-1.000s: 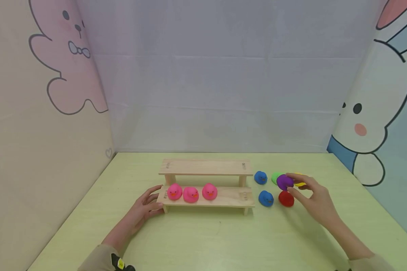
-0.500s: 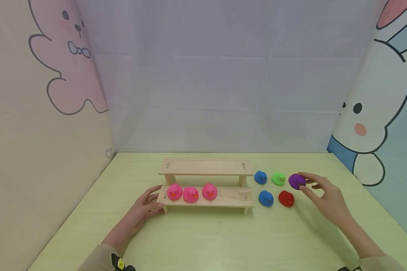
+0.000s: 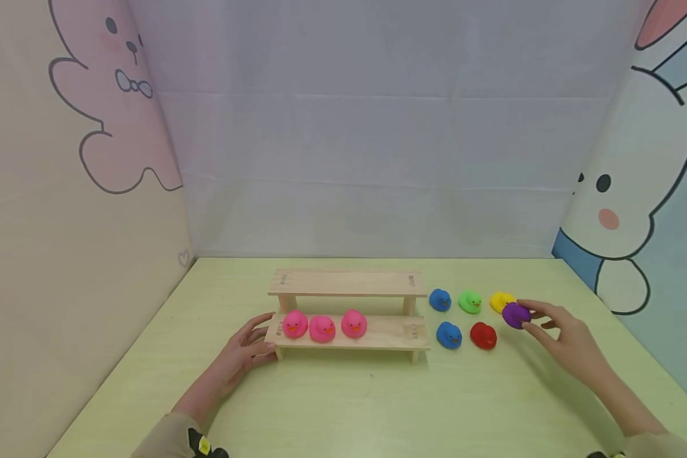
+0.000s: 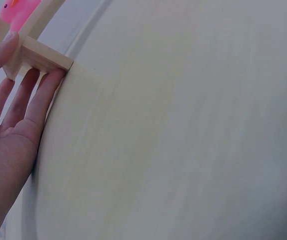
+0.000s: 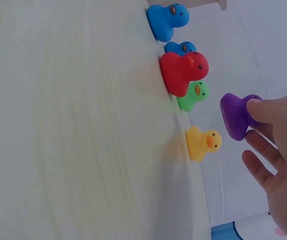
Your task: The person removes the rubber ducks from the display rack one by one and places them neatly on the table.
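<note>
My right hand point(image 3: 569, 343) pinches a purple rubber duck point(image 3: 516, 315) between thumb and fingers. In the right wrist view the purple duck point(image 5: 237, 116) is off the table, beside the yellow duck point(image 5: 202, 143). My left hand point(image 3: 243, 348) holds the left end of a two-step wooden stand point(image 3: 386, 332). The left wrist view has its thumb at the step's edge and its fingers point(image 4: 46, 95) against the leg. Three pink rubber ducks point(image 3: 322, 329) sit on the left and middle of the lower step. Nothing stands on the upper step point(image 3: 346, 282).
Right of the stand, two blue ducks point(image 3: 449, 335), a green duck point(image 3: 470, 302), a red duck point(image 3: 483, 335) and a yellow duck point(image 3: 500, 301) rest on the pale table point(image 3: 343, 407). A white cloth wall point(image 3: 343, 159) rises behind; printed side panels flank the table.
My right hand has moved right with the purple duck, from over the green and red ducks to just past the yellow one, then slightly lower in view. My left hand has stayed put.
</note>
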`<state>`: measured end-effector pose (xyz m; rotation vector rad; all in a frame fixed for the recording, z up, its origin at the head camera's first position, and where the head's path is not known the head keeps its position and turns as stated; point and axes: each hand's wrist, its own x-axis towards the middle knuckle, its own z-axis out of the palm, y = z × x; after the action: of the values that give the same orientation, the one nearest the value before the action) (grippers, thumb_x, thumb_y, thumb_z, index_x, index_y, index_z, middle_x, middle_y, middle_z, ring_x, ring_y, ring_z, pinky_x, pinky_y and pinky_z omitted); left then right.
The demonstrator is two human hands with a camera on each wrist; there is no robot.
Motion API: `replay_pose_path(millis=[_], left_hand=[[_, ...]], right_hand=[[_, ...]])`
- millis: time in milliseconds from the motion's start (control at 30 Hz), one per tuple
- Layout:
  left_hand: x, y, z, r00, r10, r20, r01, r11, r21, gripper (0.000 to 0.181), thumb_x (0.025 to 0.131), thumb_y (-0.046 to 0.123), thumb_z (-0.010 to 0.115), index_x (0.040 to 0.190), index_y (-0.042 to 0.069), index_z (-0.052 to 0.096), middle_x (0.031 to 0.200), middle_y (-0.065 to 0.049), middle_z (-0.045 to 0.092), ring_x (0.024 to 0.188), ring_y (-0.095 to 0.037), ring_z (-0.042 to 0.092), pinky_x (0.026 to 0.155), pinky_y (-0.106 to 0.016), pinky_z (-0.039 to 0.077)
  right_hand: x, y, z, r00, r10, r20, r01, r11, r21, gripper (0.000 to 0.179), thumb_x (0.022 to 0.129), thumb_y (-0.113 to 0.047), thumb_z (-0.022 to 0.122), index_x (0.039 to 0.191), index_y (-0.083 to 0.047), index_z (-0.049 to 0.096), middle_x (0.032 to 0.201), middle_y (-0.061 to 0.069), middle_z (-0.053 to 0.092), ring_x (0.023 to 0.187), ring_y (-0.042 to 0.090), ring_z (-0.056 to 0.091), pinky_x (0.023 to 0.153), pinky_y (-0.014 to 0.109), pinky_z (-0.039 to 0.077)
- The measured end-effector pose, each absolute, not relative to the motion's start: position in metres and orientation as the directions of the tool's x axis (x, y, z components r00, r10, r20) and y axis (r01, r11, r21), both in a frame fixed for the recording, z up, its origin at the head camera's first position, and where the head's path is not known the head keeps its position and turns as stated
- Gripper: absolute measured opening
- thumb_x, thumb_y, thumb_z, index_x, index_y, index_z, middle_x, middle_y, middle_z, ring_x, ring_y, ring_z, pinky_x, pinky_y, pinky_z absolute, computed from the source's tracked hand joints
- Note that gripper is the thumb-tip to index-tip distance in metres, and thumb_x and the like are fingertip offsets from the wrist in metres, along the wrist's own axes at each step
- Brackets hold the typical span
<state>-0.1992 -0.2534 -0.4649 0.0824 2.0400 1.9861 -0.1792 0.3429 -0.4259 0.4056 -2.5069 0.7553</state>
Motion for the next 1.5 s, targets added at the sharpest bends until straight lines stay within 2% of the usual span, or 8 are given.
replay_pose_path(millis=[167,367,533,600,667,767,1100,1500], left_hand=[[-0.2,-0.253,-0.465,-0.954,0.25,-0.165,-0.159,0.042,0.986,0.073,0.1,0.014,0.063,0.161,0.017,0.024,0.157,-0.021,0.038,0.122,-0.014,0.064,0.102,-0.032,0.059],[-0.2,-0.254,-0.465,-0.953,0.252,-0.166,-0.161,0.039,0.986,0.073,0.1,0.015,0.063,0.162,0.017,0.024,0.16,-0.022,0.035,0.123,-0.014,0.064,0.102,-0.032,0.058],[-0.199,-0.254,-0.465,-0.953,0.255,-0.164,-0.159,0.038,0.987,0.072,0.1,0.014,0.062,0.162,0.017,0.024,0.16,-0.022,0.036,0.123,-0.015,0.064,0.102,-0.032,0.058],[-0.199,-0.253,-0.465,-0.953,0.254,-0.163,-0.159,0.038,0.987,0.072,0.1,0.015,0.062,0.161,0.017,0.024,0.159,-0.022,0.036,0.123,-0.015,0.064,0.102,-0.032,0.058],[-0.199,-0.253,-0.464,-0.954,0.251,-0.166,-0.161,0.039,0.986,0.072,0.1,0.015,0.062,0.161,0.017,0.024,0.159,-0.022,0.036,0.123,-0.015,0.064,0.102,-0.032,0.058],[-0.199,-0.253,-0.464,-0.954,0.249,-0.168,-0.164,0.039,0.986,0.072,0.1,0.015,0.063,0.161,0.018,0.024,0.16,-0.022,0.036,0.123,-0.015,0.064,0.102,-0.032,0.058],[-0.199,-0.253,-0.464,-0.954,0.246,-0.17,-0.166,0.038,0.985,0.072,0.1,0.014,0.062,0.161,0.017,0.024,0.159,-0.022,0.037,0.122,-0.014,0.064,0.101,-0.031,0.059],[-0.199,-0.253,-0.463,-0.954,0.246,-0.172,-0.169,0.033,0.985,0.072,0.1,0.014,0.063,0.161,0.017,0.024,0.159,-0.022,0.036,0.121,-0.014,0.065,0.101,-0.031,0.059]], right_hand=[[-0.178,0.351,-0.429,-0.865,-0.155,0.478,-0.38,0.825,-0.419,0.044,0.085,0.0,0.077,0.128,-0.002,0.065,0.119,0.024,0.069,0.097,-0.029,0.037,0.068,0.009,0.052],[-0.178,0.358,-0.433,-0.899,-0.17,0.404,-0.345,0.843,-0.413,0.042,0.086,-0.002,0.078,0.126,-0.004,0.066,0.114,0.023,0.072,0.09,-0.017,0.051,0.066,0.016,0.054],[-0.178,0.362,-0.435,-0.918,-0.179,0.353,-0.324,0.852,-0.411,0.04,0.085,-0.002,0.077,0.124,-0.007,0.068,0.117,0.021,0.073,0.094,-0.023,0.047,0.068,0.017,0.055],[-0.177,0.362,-0.435,-0.933,-0.178,0.312,-0.303,0.858,-0.415,0.039,0.086,-0.004,0.077,0.124,-0.007,0.068,0.119,0.021,0.073,0.093,-0.011,0.059,0.069,0.017,0.054],[-0.176,0.362,-0.435,-0.948,-0.177,0.264,-0.278,0.864,-0.42,0.038,0.088,-0.006,0.076,0.125,-0.007,0.068,0.12,0.021,0.072,0.095,0.008,0.067,0.069,0.016,0.053],[-0.175,0.362,-0.435,-0.964,-0.166,0.21,-0.244,0.87,-0.43,0.038,0.09,-0.009,0.075,0.127,-0.007,0.067,0.123,0.022,0.072,0.101,0.035,0.066,0.071,0.016,0.053],[-0.175,0.363,-0.436,-0.97,-0.16,0.183,-0.228,0.861,-0.455,0.037,0.092,-0.011,0.073,0.128,-0.008,0.067,0.125,0.022,0.07,0.1,0.031,0.068,0.071,0.016,0.054],[-0.176,0.363,-0.435,-0.978,-0.156,0.138,-0.203,0.859,-0.47,0.038,0.094,-0.013,0.072,0.131,-0.008,0.066,0.128,0.023,0.069,0.105,0.038,0.065,0.071,0.014,0.053]])
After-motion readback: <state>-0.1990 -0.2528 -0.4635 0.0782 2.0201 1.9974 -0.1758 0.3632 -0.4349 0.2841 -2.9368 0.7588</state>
